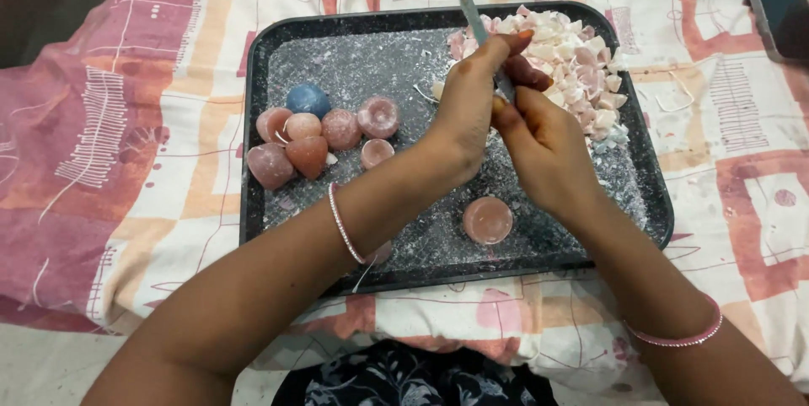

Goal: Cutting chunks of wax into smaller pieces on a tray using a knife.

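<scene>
Both hands meet over the middle of the black tray [253, 204], which lies on a patterned bed sheet [109, 119]. The left hand [465, 115] and right hand [543, 149] close together around a knife [470, 5]; whose fingers actually clamp the handle, cannot tell. A small piece may be pinched between them, hidden. The knife's long axis runs toward 11–12 o'clock, blade tip rising past the tray's far rim.

Chopped pink-white chunks [577, 56] are heaped just beside the hands at 1 o'clock. Whole round pieces [316, 140], pink plus one blue [308, 100], cluster at 9 o'clock, nearer the left hand. One pink disc [487, 220] lies at 6 o'clock, between the forearms. A phone [779, 5] lies well apart at 2 o'clock.
</scene>
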